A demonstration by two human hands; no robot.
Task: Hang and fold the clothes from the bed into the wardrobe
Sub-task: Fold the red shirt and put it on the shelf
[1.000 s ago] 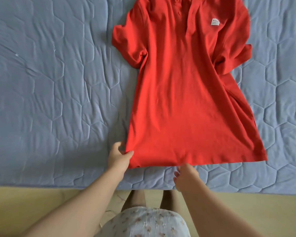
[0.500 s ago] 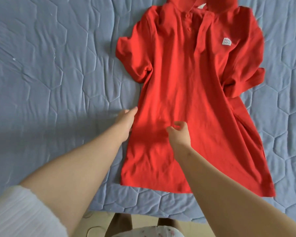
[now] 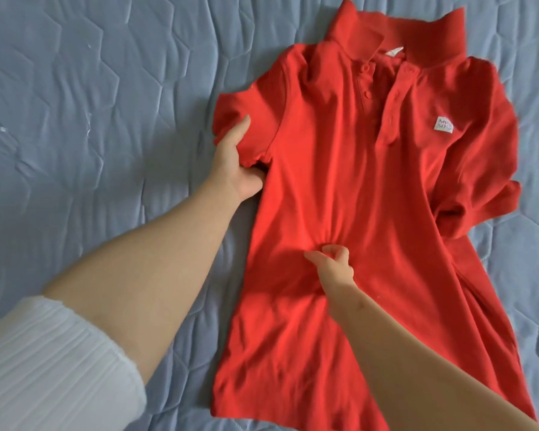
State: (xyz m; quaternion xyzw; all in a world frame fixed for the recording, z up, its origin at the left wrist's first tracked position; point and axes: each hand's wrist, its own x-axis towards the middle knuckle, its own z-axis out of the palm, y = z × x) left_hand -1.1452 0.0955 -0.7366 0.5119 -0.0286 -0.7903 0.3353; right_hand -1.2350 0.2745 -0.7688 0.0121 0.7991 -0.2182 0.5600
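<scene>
Across the bed (image 3: 75,126), a red polo (image 3: 371,197) awaits folding. Left hand (image 3: 234,163) grips its sleeve (image 3: 259,132); right hand (image 3: 335,264) pinches mid-fabric.

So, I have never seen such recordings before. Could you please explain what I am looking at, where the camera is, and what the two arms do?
There is no machine here: these are a person's two bare arms. The camera is worn on the person's head and looks forward and down, so the arms enter from the bottom. A red polo shirt lies front up on a blue quilted bed cover. The left hand grips the shirt's short sleeve at the picture's left. The right hand pinches the cloth in the middle of the shirt, where it gathers into wrinkles. The white sleeve at the lower left is the person's own clothing.
</scene>
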